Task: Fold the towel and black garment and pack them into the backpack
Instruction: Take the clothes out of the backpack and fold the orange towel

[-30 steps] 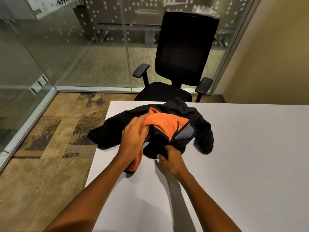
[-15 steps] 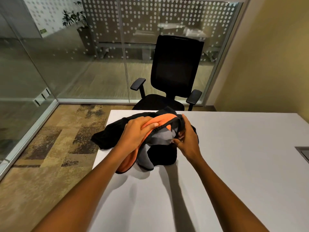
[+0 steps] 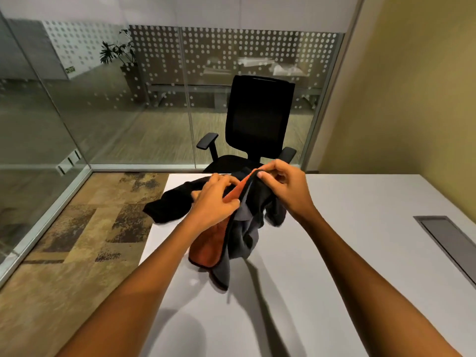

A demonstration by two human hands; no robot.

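Both hands are up over the white table (image 3: 334,253) as I watch: my left hand (image 3: 215,202) pinches the orange-and-grey towel (image 3: 219,243) at its top edge, and my right hand (image 3: 286,188) pinches that same raised edge just beside it. Its lower end hangs to the tabletop, while the black garment (image 3: 170,207) lies behind it near the table's far left corner, before a black office chair (image 3: 257,124).

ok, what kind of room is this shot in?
Most likely a small office meeting room. A black office chair stands at a white table with a cable hatch set in it, and a glass partition with a dot pattern looks onto more office space.
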